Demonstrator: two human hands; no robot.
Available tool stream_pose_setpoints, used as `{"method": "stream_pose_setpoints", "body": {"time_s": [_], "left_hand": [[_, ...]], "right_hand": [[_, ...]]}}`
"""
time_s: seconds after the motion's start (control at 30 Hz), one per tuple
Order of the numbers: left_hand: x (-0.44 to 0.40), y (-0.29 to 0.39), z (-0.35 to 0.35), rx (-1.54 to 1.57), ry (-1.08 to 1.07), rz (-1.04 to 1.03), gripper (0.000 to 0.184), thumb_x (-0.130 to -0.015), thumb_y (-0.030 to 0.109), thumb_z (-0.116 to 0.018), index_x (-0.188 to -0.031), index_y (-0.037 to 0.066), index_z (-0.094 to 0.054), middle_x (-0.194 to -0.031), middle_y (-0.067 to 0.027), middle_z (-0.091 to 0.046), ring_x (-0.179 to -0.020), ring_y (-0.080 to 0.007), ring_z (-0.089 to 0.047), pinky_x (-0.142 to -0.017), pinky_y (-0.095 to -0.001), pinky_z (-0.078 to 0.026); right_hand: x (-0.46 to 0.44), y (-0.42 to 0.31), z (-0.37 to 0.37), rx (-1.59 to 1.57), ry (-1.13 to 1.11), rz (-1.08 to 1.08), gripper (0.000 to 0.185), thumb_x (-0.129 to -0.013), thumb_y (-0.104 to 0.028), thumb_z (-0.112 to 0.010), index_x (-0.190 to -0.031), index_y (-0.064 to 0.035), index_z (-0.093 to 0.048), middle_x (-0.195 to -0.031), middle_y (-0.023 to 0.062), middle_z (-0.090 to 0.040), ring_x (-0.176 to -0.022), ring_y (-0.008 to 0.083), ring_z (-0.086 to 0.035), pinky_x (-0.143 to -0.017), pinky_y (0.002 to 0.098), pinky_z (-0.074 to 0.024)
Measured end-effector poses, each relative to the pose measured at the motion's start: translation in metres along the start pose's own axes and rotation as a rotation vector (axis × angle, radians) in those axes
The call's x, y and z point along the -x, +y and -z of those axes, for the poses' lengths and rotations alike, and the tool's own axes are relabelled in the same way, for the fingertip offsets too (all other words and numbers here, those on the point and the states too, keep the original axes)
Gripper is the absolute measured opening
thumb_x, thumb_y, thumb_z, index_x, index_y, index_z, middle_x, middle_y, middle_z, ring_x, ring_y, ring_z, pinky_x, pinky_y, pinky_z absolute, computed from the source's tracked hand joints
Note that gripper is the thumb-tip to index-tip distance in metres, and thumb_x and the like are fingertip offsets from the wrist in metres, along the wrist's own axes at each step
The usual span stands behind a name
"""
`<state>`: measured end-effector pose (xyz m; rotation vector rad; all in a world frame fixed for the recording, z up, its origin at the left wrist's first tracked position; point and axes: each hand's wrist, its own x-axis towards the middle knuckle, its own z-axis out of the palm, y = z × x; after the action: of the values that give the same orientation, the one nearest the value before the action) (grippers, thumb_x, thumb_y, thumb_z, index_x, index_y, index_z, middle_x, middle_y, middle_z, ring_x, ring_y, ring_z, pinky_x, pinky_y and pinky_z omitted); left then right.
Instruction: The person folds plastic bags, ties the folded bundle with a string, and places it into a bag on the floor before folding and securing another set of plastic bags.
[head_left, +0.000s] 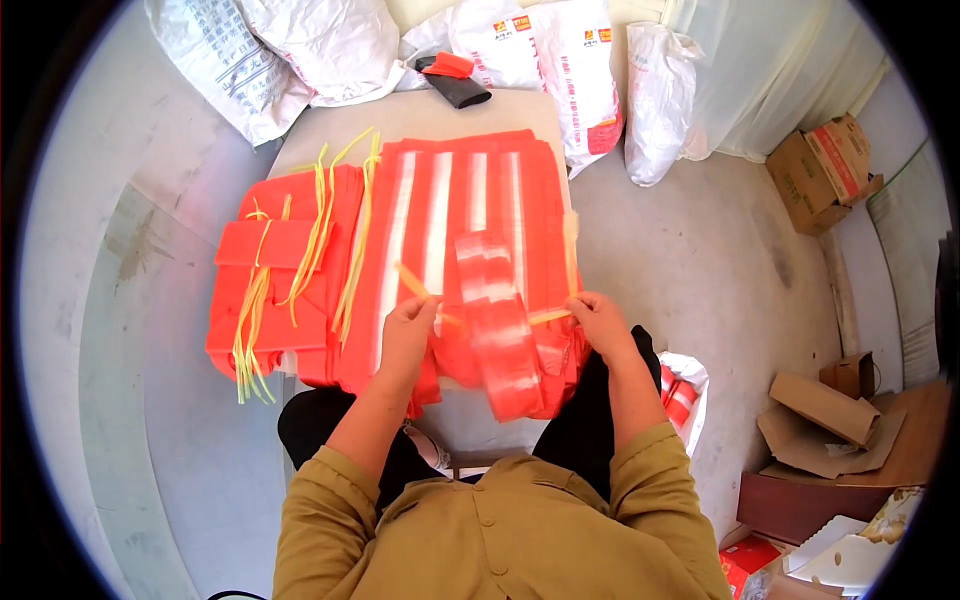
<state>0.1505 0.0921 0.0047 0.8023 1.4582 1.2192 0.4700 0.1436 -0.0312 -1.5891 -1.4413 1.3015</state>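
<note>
I observe the left hand (410,328) and right hand (603,322) apart, each closed on yellow strip (549,316). The red-and-white bundle (497,320) is between them; I cannot tell whether the strip joins beneath it. Striped sheets (438,220) lie beyond both hands; folded red pieces (235,318) lie left of the left hand.

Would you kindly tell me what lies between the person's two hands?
In the head view, a red-and-white striped bundle lies between the left hand and right hand, with yellow strip showing on either side.
</note>
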Motion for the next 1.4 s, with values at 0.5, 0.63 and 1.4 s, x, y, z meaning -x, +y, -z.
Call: {"method": "stream_pose_setpoints", "body": {"time_s": [0.5,0.63,1.4], "left_hand": [[0.007,-0.002,-0.038,-0.513,-0.271,-0.629,0.014,-0.094,0.002,-0.067,-0.105,0.002,-0.074,-0.106,-0.0074,-0.067,-0.102,-0.0201,-0.065,-0.087,-0.0295,-0.053],[0.010,-0.006,-0.040,-0.186,-0.245,-0.448,0.015,-0.097,0.006,-0.065,-0.107,0.001,-0.075,-0.109,-0.0041,-0.068,-0.098,-0.0136,-0.063,-0.083,-0.0267,-0.051],[0.010,0.037,-0.024,-0.762,-0.293,-0.376,0.015,-0.095,0.015,-0.068,-0.101,0.002,-0.072,-0.095,-0.0157,-0.071,-0.092,-0.0322,-0.068,-0.081,-0.0402,-0.053]], "right_hand": [[0.002,-0.090,-0.072,0.287,-0.067,0.480,0.018,-0.092,-0.013,-0.063,-0.083,0.0010,-0.068,-0.080,0.0191,-0.066,-0.079,0.0382,-0.062,-0.072,0.0460,-0.0500],[0.001,-0.079,-0.093,0.434,-0.103,0.705,0.011,-0.088,-0.009,-0.063,-0.084,-0.0007,-0.070,-0.080,0.0207,-0.066,-0.081,0.0403,-0.063,-0.073,0.0487,-0.0506],[0.009,-0.091,-0.078,0.484,-0.226,0.700,0.014,-0.090,-0.018,-0.069,-0.085,-0.0046,-0.069,-0.092,0.0091,-0.064,-0.092,0.0320,-0.061,-0.078,0.0433,-0.0516]]}}
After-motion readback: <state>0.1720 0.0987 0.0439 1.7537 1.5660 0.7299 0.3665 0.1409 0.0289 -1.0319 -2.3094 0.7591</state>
